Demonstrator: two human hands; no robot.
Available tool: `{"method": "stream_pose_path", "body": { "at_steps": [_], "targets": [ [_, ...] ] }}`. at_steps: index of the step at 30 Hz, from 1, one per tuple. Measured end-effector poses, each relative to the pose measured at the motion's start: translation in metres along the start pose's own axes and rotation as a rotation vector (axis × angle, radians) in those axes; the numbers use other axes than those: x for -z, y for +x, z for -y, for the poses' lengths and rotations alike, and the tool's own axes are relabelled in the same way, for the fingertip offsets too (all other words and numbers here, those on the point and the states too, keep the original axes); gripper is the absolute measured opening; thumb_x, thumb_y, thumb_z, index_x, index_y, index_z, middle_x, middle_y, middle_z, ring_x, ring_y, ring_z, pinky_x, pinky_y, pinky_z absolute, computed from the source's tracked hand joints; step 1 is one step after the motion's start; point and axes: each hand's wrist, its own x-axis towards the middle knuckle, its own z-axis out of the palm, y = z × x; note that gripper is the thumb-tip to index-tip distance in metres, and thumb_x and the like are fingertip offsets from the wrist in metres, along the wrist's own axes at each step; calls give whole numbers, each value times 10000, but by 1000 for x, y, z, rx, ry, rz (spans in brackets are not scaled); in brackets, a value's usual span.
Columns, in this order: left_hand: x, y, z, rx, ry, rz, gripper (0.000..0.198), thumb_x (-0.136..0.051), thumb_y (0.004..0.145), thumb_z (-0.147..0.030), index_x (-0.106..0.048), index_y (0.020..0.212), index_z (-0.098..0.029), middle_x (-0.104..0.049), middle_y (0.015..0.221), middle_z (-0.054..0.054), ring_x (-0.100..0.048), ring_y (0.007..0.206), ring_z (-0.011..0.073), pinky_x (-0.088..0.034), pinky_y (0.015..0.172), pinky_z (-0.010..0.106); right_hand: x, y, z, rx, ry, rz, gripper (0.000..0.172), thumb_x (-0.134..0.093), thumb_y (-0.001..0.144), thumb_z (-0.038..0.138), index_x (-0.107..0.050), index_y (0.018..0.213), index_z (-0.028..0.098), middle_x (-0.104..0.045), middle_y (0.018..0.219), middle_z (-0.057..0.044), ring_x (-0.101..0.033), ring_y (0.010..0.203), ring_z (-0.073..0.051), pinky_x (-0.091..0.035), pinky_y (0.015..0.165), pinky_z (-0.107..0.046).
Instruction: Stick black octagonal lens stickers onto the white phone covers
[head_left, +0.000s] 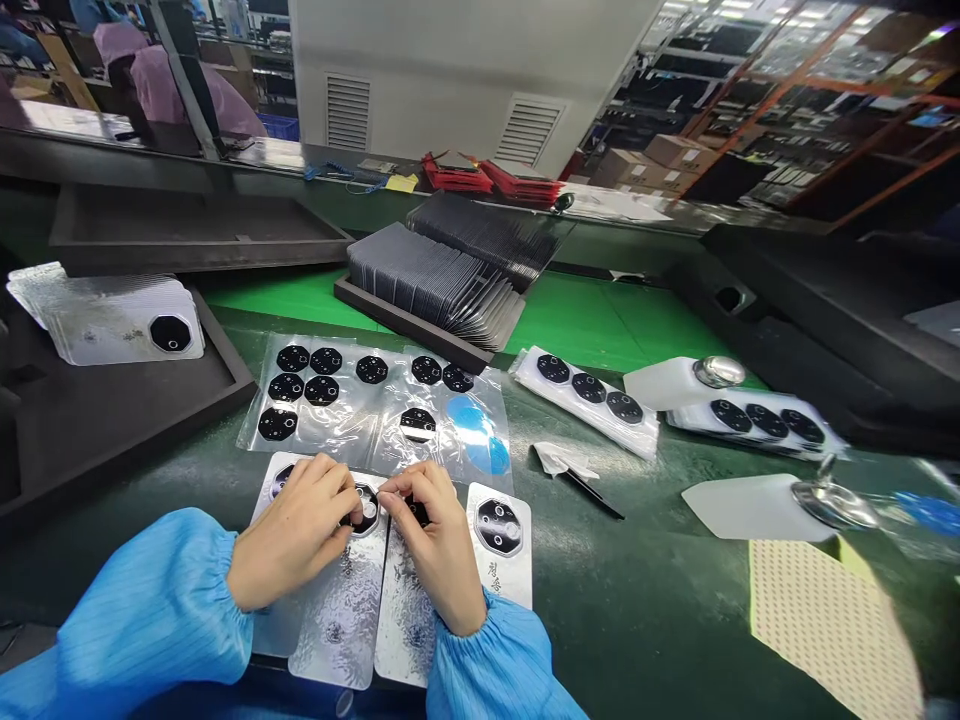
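Observation:
Several silver rectangular panels lie side by side in front of me, among them a silver panel (335, 622) under my hands. A black octagonal piece (367, 510) sits at its top end. My left hand (300, 530) is closed, fingers curled down at the left edge of this piece. From the other side, my right hand (435, 545) pinches thumb and forefinger together at the right edge. What either hand's fingertips hold, if anything, is too small to make out. Rightmost in the row is another silver panel (499, 570) with a black octagon and dark characters.
Clear film sheets (352, 425) with black octagons lie behind the panels. Stacked silver panels (112, 325) rest in a dark tray (112, 430) at left. Dark plates (427, 280) stand behind. To the right are a black-handled tool (592, 493), white bottles (750, 507) and a yellow cloth (825, 610).

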Motion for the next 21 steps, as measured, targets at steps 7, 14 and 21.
{"method": "stream_pose_path", "body": {
  "at_steps": [7, 14, 21],
  "targets": [
    [8, 8, -2, -18, 87, 103, 178, -509, 853, -11, -524, 917, -177, -527, 977, 31, -424, 962, 230, -351, 809, 385, 0, 1, 0, -2, 2, 1, 114, -591, 935, 152, -633, 851, 216, -531, 872, -6, -487, 879, -180, -372, 786, -307],
    [12, 12, -3, -22, 105, 145, 158, -531, 853, -22, -521, 901, -172, -526, 981, 33, -418, 966, 231, -348, 821, 385, -1, 1, 0, -4, 5, -7, 116, -603, 925, 130, -626, 846, 212, -529, 875, -4, -482, 884, -178, -368, 786, -305],
    [8, 11, -1, -11, 44, 116, 164, -492, 865, -14, -504, 886, -176, -522, 935, 14, -418, 933, 211, -342, 805, 377, 0, 0, 0, -5, 16, -9, 119, -608, 923, 132, -629, 839, 214, -531, 872, 0, -486, 880, -177, -372, 787, -311]
  ]
}}
